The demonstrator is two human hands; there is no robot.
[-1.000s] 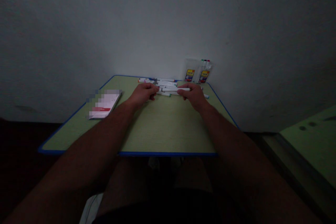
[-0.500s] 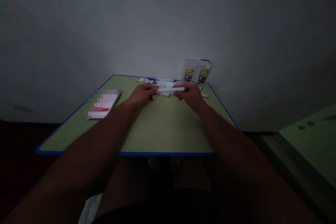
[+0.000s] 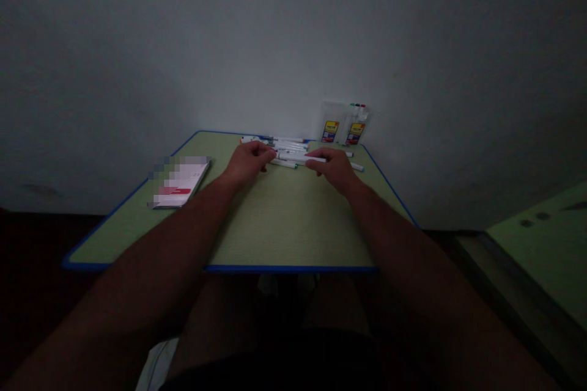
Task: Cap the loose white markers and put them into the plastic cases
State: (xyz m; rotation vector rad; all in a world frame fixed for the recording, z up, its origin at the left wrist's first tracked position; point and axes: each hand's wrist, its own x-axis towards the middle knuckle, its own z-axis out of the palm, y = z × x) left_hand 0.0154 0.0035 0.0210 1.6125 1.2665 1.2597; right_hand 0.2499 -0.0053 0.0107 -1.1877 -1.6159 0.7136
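Observation:
A white marker (image 3: 293, 157) spans the gap between my two hands, above the far part of the table. My left hand (image 3: 247, 162) is closed, with thumb and fingertips pinched at the marker's left end. My right hand (image 3: 335, 166) grips it near the right end, and a white tip sticks out past the fingers. Just behind lie several white markers (image 3: 293, 145) in a loose pile, partly hidden by my hands. One marker with a green end (image 3: 287, 164) rests below the held one.
A booklet or box (image 3: 181, 180), partly pixelated, lies on the left of the blue-edged table (image 3: 293, 226). Two clear pouches (image 3: 331, 125) with yellow labels lean against the wall at back right, the right one holding markers. Another marker (image 3: 358, 167) lies right of my right hand.
The held marker now tilts slightly down to the right, and its right end shows white where a brownish end showed before. My left hand has risen slightly.

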